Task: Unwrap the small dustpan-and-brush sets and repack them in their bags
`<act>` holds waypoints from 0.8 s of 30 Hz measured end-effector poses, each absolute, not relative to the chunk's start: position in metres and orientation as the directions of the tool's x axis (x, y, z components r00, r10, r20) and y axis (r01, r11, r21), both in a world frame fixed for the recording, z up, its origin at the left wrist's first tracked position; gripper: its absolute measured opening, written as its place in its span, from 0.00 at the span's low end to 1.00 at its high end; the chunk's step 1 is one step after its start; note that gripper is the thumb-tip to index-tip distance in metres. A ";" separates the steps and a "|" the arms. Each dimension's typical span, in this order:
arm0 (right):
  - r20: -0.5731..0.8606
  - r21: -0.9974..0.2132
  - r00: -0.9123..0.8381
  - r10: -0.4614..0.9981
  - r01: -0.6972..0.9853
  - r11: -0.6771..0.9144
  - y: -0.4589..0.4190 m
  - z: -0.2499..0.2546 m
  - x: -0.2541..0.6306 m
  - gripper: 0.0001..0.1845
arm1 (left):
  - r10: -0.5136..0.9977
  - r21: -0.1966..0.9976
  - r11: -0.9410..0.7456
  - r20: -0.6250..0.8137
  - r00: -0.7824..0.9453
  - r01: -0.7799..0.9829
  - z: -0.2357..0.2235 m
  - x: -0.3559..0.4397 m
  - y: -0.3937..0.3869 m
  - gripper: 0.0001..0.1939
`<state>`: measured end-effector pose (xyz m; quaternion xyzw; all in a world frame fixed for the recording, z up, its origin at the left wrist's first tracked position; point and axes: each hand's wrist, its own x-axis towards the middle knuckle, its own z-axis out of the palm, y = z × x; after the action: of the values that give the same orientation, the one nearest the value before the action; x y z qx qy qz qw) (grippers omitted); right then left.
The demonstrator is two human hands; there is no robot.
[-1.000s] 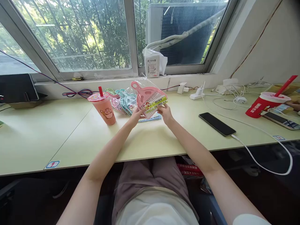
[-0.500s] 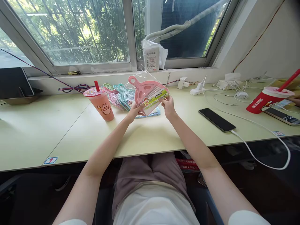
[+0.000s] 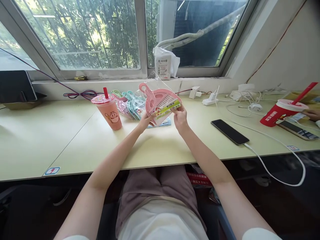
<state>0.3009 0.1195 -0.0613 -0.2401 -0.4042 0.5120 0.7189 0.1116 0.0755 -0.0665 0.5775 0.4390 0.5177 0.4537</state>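
Note:
A pink mini dustpan and brush set in a clear plastic bag is held up above the table, tilted, with a green and yellow label on its front. Closed on its lower left edge is my left hand. My right hand grips the right end near the label, thumb in front. Behind it lies a heap of similar bagged sets, among them a teal one and a pink one. Partly covered by the held set, a flat blue packet rests on the table.
An orange drink cup stands left of my left hand. On the right are a phone with a white cable, a red cup, a second phone and another person's hand. A tissue pack stands on the sill.
My view has shifted slightly, so the scene sits a little differently in the picture. Both hands keep hold of the pink set, which is turned only slightly.

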 end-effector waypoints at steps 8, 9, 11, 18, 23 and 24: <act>0.354 -0.765 0.015 0.935 -0.570 0.299 0.130 -0.060 0.311 0.25 | 0.978 0.979 -0.202 0.201 0.058 0.020 -0.069 0.108 0.080 0.30; 0.360 -0.758 0.007 0.933 -0.581 0.297 0.130 -0.059 0.313 0.24 | 0.979 0.980 -0.198 0.196 0.063 0.013 -0.070 0.108 0.080 0.30; 0.377 -0.745 -0.019 0.926 -0.600 0.291 0.129 -0.057 0.313 0.21 | 0.977 0.980 -0.197 0.196 0.080 0.003 -0.070 0.109 0.080 0.30; 0.267 -0.822 -0.228 0.936 -0.561 0.098 0.120 -0.070 0.295 0.19 | 0.965 0.972 -0.233 0.234 0.116 -0.022 -0.072 0.104 0.085 0.30; 0.243 -0.848 -0.266 0.933 -0.525 0.072 0.128 -0.072 0.302 0.23 | 0.958 0.971 -0.240 0.237 0.160 -0.001 -0.072 0.104 0.083 0.29; 0.242 -0.848 -0.259 0.935 -0.524 0.075 0.130 -0.072 0.304 0.23 | 0.956 0.970 -0.244 0.239 0.171 0.007 -0.071 0.105 0.082 0.29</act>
<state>0.3036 0.1303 -0.0716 -0.2211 -0.4645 0.6433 0.5670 0.1045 0.0819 -0.0711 0.6048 0.3981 0.5061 0.4687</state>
